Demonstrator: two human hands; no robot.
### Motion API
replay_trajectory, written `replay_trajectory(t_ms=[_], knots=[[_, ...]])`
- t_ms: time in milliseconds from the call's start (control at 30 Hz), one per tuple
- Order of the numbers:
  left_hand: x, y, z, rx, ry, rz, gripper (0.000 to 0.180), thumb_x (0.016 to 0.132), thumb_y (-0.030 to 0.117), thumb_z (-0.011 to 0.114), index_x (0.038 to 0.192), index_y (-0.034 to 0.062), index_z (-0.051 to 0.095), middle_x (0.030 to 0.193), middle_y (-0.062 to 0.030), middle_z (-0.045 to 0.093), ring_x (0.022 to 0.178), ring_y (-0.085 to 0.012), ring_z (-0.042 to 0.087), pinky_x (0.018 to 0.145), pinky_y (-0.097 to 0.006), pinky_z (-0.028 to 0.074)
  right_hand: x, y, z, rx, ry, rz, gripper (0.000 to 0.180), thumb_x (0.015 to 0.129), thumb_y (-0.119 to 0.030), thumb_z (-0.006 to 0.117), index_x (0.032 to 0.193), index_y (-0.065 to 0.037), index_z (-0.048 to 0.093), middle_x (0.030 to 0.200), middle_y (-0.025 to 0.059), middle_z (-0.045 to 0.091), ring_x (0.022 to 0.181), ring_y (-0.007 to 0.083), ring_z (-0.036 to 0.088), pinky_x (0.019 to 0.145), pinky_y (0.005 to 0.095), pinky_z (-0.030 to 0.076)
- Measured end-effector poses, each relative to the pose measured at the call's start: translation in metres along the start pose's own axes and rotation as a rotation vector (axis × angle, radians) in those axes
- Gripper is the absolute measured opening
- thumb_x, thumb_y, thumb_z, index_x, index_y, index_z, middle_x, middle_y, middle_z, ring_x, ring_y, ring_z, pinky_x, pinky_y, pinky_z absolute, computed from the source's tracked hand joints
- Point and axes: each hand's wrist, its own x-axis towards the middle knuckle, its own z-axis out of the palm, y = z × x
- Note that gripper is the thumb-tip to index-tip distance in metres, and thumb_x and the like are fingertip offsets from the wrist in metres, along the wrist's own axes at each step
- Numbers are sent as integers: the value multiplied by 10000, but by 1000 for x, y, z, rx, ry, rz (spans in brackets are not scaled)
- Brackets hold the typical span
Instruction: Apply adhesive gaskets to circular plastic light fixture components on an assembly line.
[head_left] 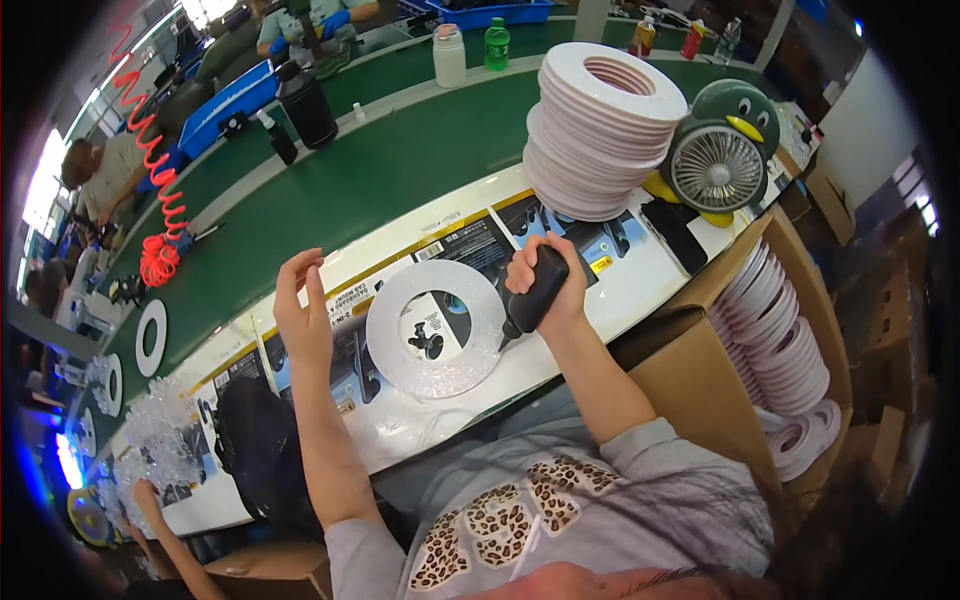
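A flat white ring [387,355] lies on the printed cardboard sheets in front of me, its lower part covered with glossy, clear-looking dabs. My right hand [562,290] is wrapped around a black squeeze bottle [540,288], tilted so that its narrow nozzle points down at the ring's right edge. Whether the tip touches the ring I cannot tell. Left of the ring, my left hand [303,305] is raised with its fingers apart and nothing in it. A tall stack of similar white rings [590,150] stands beyond my right hand.
Right of the stack is a penguin-shaped fan [725,150], with a black phone-like slab [675,235] before it. An open carton [690,390] at my right holds many rings. Clear crinkled pieces [160,425] lie left, near another person's arm [170,535]. A green conveyor belt [400,165] runs behind.
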Motion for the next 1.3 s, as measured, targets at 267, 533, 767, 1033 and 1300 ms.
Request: replay_trajectory(t_ms=[267, 533, 767, 1033, 1300], knots=[[-4, 81, -1, 244, -144, 97, 234, 865, 82, 573, 1083, 1, 595, 1034, -143, 633, 995, -250, 595, 896, -330, 430, 10, 0, -40, 349, 230, 132, 282, 878, -344, 458, 731, -104, 449, 632, 17, 417, 605, 160, 416, 622, 295, 384], [-86, 87, 51, 470, -647, 142, 513, 714, 172, 757, 1164, 52, 542, 1157, -138, 586, 1102, -301, 542, 975, -399, 399, 13, 5, -57, 643, 292, 198, 243, 865, -314, 497, 760, -95, 499, 669, 13, 480, 656, 157, 491, 676, 304, 436], [-104, 74, 70, 568, -733, 178, 520, 684, 228, 759, 1139, 86, 552, 1043, -103, 625, 1034, -272, 570, 982, -427, 380, 7, -9, -57, 778, 289, 193, 188, 884, -243, 488, 798, -78, 510, 717, 22, 519, 688, 153, 532, 694, 313, 448], [-35, 40, 64, 664, -569, 206, 533, 650, 116, 760, 1143, 87, 558, 929, -125, 618, 917, -326, 564, 841, -418, 426, 2, -26, -63, 850, 214, 193, 192, 900, -255, 456, 813, -89, 497, 723, 14, 506, 687, 148, 525, 711, 312, 453], [68, -13, 64, 922, -399, 118, 623, 771, 231, 733, 1310, 101, 447, 1296, -160, 510, 1225, -311, 461, 1050, -465, 315, 1, -31, -70, 801, 196, 147, 192, 905, -264, 474, 813, -99, 502, 721, -2, 515, 698, 146, 540, 717, 313, 457]])
